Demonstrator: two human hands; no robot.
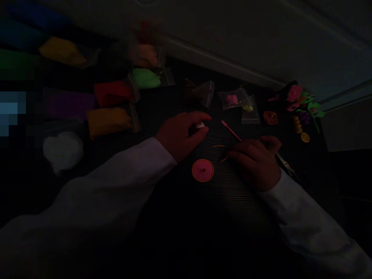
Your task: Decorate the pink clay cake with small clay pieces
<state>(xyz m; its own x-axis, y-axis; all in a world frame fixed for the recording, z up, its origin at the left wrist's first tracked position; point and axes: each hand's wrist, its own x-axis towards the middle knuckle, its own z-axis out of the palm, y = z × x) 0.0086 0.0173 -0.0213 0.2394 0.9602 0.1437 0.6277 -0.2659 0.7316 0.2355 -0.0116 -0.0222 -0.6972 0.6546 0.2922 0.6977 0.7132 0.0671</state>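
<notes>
The scene is very dark. My left hand (184, 133) is curled, with a small white lump of clay (200, 125) held between its fingers; thumb and forefinger tips stay a little apart. My right hand (255, 161) is low over the table, its fingers bent and their tips at the end of a thin pinkish strip (223, 159). A pink modelling tool (231, 130) runs up to the knuckles of this hand, its near end hidden. Between the hands is a round pink clay disc (202, 170) with an orange rim and a small knob in its middle. Near it lies a thin orange strip (219, 146).
Bags of coloured clay, among them red (113, 93), orange (109, 122) and white (62, 151), fill the left. Small bags (232, 99) lie farther back. Scissors (286, 162) rest beside my right wrist. Clay flowers (295, 93) and an orange clay piece (270, 117) stand at the right.
</notes>
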